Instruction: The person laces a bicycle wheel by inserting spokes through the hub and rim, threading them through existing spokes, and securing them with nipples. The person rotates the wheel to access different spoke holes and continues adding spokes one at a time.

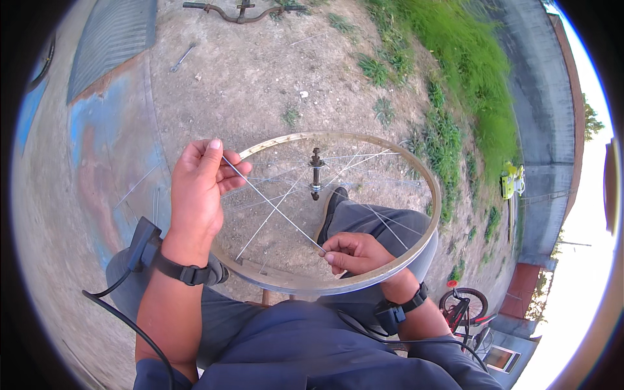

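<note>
A bicycle wheel rim (437,195) rests at my lap, tilted, with the hub (316,174) in its middle and several thin spokes running between them. One loose-looking spoke (274,205) slants across the near left part of the wheel. Its upper end is pinched between the thumb and fingers of my left hand (200,185), which is at the rim's left side. My right hand (356,252) pinches the lower end, inside the near right part of the rim. Whether that spoke touches the hub or rim cannot be made out.
On the dirt ahead lie a handlebar (244,15) and a wrench (182,58). More spokes (136,186) lie on a worn blue sheet at left. Green weeds (478,84) line a grey wall (539,78). A bicycle (463,307) stands at lower right. Cables run from both wrist straps.
</note>
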Demonstrator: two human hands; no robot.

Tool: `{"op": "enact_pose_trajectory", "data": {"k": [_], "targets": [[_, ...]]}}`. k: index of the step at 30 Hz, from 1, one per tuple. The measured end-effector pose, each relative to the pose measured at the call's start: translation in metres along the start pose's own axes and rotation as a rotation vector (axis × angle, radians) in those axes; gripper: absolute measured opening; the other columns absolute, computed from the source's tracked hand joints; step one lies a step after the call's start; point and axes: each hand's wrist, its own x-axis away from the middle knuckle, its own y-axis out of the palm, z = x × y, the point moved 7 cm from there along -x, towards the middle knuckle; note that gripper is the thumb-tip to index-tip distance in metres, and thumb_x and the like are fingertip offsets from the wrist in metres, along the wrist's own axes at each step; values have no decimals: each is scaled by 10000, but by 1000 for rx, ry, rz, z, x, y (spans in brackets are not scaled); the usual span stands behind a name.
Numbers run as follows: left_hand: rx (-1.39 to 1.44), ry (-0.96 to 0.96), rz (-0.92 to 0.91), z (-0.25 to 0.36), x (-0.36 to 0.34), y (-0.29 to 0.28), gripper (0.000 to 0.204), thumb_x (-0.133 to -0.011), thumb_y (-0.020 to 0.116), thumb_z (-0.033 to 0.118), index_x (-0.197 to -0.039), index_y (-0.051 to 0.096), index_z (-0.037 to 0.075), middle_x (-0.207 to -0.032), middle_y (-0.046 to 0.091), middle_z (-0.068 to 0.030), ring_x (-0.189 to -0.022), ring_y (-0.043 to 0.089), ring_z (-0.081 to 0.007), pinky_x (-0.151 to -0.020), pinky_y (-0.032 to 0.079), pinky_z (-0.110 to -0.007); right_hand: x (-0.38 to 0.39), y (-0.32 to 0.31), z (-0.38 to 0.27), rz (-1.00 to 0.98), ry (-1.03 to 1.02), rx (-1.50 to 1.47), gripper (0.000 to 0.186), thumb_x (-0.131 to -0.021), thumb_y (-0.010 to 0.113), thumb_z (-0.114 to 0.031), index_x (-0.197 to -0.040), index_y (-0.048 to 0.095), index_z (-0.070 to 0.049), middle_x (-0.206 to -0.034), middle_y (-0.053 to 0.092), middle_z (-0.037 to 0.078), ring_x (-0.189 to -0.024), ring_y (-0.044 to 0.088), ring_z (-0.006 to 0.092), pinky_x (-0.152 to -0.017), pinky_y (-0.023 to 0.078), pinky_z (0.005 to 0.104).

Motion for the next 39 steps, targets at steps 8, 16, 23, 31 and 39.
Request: {"op": "enact_pose_trajectory", "data": {"k": [8,16,23,31,39], "targets": [[-30,-12,16,-5,-1,-1,218,-1118,591,269,-1102,572,52,-956,726,-91,-841,763,-205,-691,611,-300,-2,-4,9,80,-27,8,166,-1052,702,-135,-1117,743,13,-903,706,16,-833,665,86,-759,546,250],[-61,-15,17,-9,-6,-2,210,-1113,600,256,-1113,575,47,-979,730,-94,-862,761,-201,-708,610,-297,-9,-19,28,189,39,245,181,-937,832,-165,-953,731,-15,-906,737,55,-860,681,125,-773,549,313],[2,130,220,-7,-15,-23,156,-1105,597,207,-1174,603,67,-1082,726,-78,-1030,729,-195,-823,583,-332,-7,-27,36,322,-64,91,161,-936,834,-123,-936,698,-38,-895,719,34,-837,668,109,-756,545,285],[-109,-354,-439,-58,23,40,172,-1077,592,137,-1218,645,53,-1095,708,-52,-922,675,-128,-739,530,-274,-7,-28,35,359,-101,-127,127,-968,805,-85,-1007,690,-48,-903,715,14,-821,663,85,-765,549,244],[-333,-401,-666,-84,50,73,178,-1093,607,173,-1183,702,52,-1000,707,-16,-858,641,-73,-709,499,-235,-8,-18,39,299,-89,-175,175,-957,830,-142,-1015,705,-34,-909,724,6,-842,660,74,-757,542,247]]}}
